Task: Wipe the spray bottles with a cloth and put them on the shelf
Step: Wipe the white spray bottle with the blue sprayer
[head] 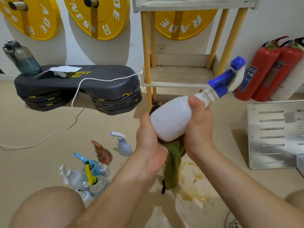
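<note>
A white spray bottle (171, 119) with a blue trigger head is tilted up to the right in front of me. My right hand (199, 127) grips its neck and upper body. My left hand (150, 145) holds a green cloth (173, 163) against the bottle's base; the cloth hangs down below both hands. The wooden shelf (179, 74) with yellow posts stands just behind, its lower board bare. Several other spray bottles (92, 171) stand grouped on the floor at lower left, among them a white and blue one (123, 143) and a brown one (102, 152).
A black step platform (79, 86) with a water bottle (23, 58) and a white cable lies at left. Two red fire extinguishers (269, 69) stand at right. A metal slotted panel (276, 134) leans at right. Brown stains mark the floor (195, 181).
</note>
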